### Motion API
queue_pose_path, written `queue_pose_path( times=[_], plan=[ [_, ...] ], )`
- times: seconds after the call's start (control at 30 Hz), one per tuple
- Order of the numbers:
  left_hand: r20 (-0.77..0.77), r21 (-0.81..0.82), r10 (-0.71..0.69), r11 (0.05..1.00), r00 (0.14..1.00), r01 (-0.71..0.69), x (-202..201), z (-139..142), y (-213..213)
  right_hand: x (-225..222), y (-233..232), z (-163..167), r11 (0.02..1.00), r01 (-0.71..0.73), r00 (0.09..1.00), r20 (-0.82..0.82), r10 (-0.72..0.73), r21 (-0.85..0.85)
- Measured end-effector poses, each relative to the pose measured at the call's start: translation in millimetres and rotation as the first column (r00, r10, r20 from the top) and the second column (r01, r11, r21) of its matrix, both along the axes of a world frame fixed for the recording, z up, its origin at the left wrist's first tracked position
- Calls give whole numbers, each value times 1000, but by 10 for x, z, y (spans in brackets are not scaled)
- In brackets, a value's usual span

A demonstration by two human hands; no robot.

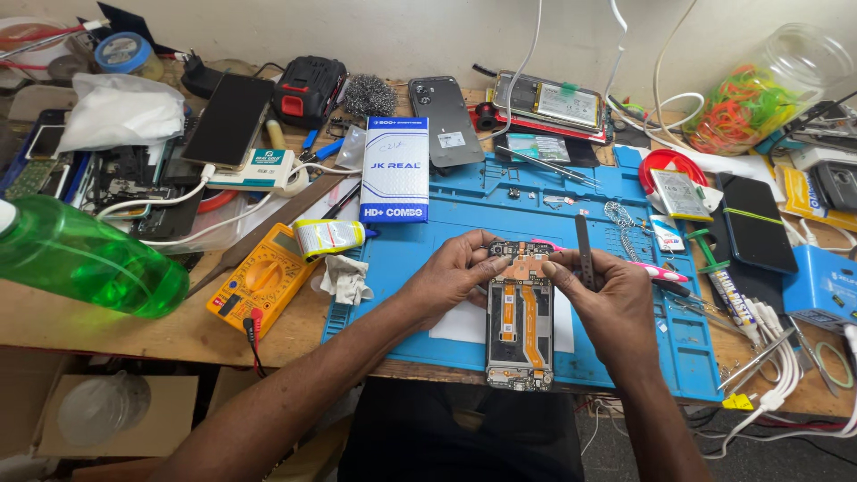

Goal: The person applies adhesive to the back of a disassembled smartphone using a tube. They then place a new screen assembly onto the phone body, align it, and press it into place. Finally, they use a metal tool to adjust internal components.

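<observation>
**Opened phone held over blue mat, both hands at top end**

Landmark = blue work mat (625,339), centre of bench.

Opened phone (520,321), back cover off, lies lengthwise on mat's front-middle part; bottom end reaches mat's near edge. Orange flex strips + boards visible inside.

Left hand (455,272): on mat, at phone's upper-left corner, fingers curled, thumb + fingertips pinching frame edge.

Right hand (607,299): at phone's upper-right, thumb pressed on top board area; fingers closed round dark tweezers (584,250), which stick up towards mat's far side.

Pink-handled tool (656,270) on mat just right of right hand.

White-blue box (395,170) overlaps mat's far-left corner. Yellow multimeter (262,278) off mat's left edge, crumpled cloth (345,278) between it + mat. Green bottle (85,259) well left of mat. Jar of rubber bands (763,94) beyond mat's far-right corner. Black phone (757,221) off mat's right edge.
</observation>
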State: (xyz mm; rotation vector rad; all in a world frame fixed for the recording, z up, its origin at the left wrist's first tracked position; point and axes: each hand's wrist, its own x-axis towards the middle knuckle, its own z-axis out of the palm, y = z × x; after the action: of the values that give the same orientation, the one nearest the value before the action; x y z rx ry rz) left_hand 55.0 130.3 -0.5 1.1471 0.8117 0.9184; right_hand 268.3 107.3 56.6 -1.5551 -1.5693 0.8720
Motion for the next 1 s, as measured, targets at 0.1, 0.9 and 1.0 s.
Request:
queue_pose_path(
  times=[0.1,0.9,1.0],
  plan=[
    [-18,9,4,1000,1000,-4,-3,-14,1,-65,-29,38,999,21,1000,20,-22,47],
    [53,-19,-8,1000,999,9,-8,16,-22,148,311,-255,978,-153,880,-469,70,-142],
    [3,32,20,999,1000,-20,-1,24,-38,126,313,-270,979,-115,913,-407,36,-171]
  ],
)
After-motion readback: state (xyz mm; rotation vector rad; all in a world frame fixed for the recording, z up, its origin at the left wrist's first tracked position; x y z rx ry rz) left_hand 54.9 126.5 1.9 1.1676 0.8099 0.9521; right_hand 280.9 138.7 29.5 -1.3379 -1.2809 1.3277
